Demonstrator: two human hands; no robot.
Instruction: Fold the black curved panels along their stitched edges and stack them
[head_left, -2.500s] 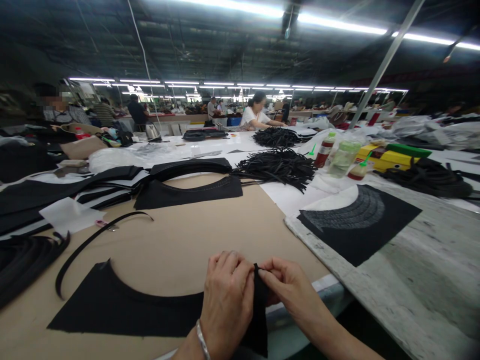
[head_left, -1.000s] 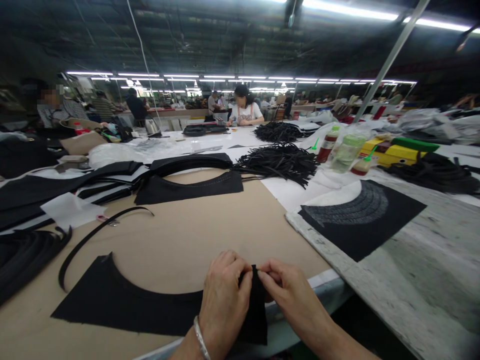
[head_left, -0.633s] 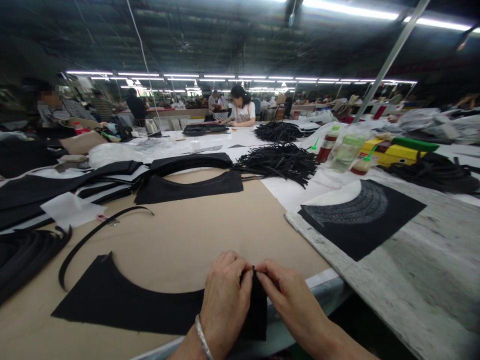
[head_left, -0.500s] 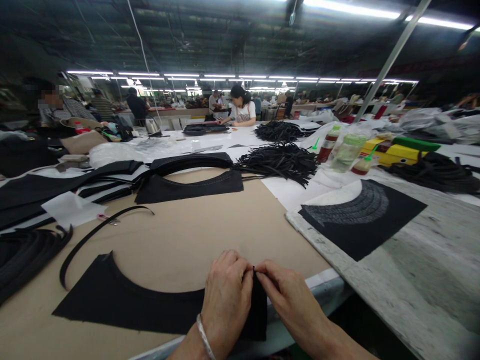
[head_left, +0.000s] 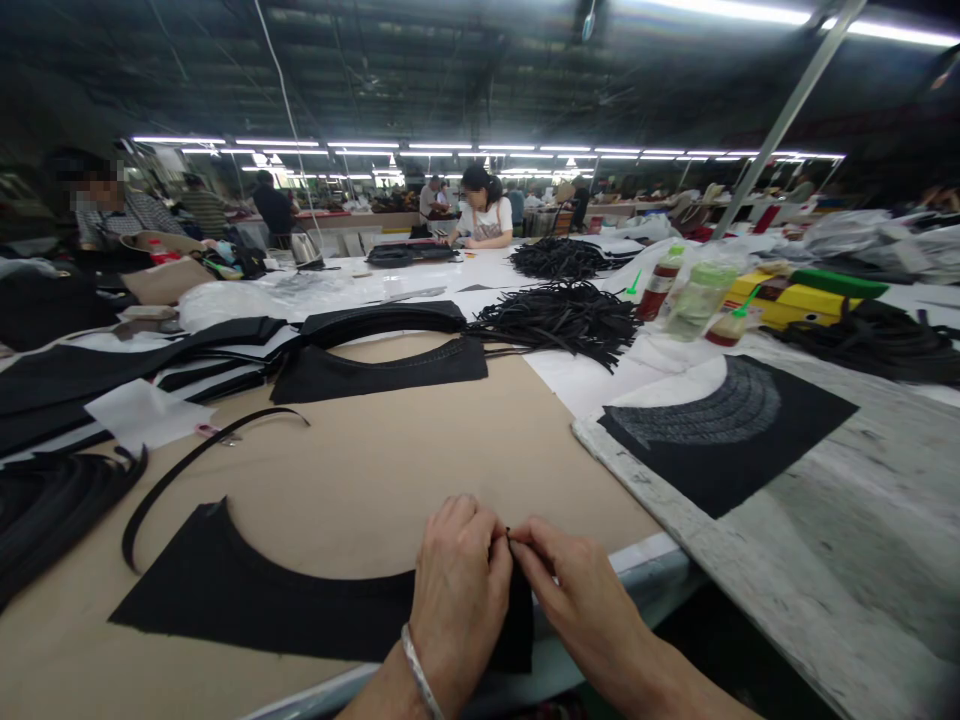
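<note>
A black fabric piece (head_left: 300,612) with a curved cut-out edge lies flat near the front edge of the table. My left hand (head_left: 461,570) rests over its right part, thumb and fingers pinched on the curved edge near the corner. Right beside it, the fingertips of my right hand (head_left: 574,580) pinch the same corner, where a tiny dark tip sticks up. Most of what lies between my fingers is hidden. A thin black strip (head_left: 161,487) curls on the board to the left of the piece.
Another curved black piece (head_left: 379,375) lies farther back, beside stacked pieces (head_left: 135,360). Small pink-handled snips (head_left: 217,433) lie at left. Black strips (head_left: 562,318) are heaped behind. At right, a glue-marked black piece (head_left: 727,430) lies on a grey slab (head_left: 885,500), near bottles (head_left: 660,283).
The view has shifted slightly. My left hand has moved a little to the right, and both hands stay pinched at the corner of the black fabric.
</note>
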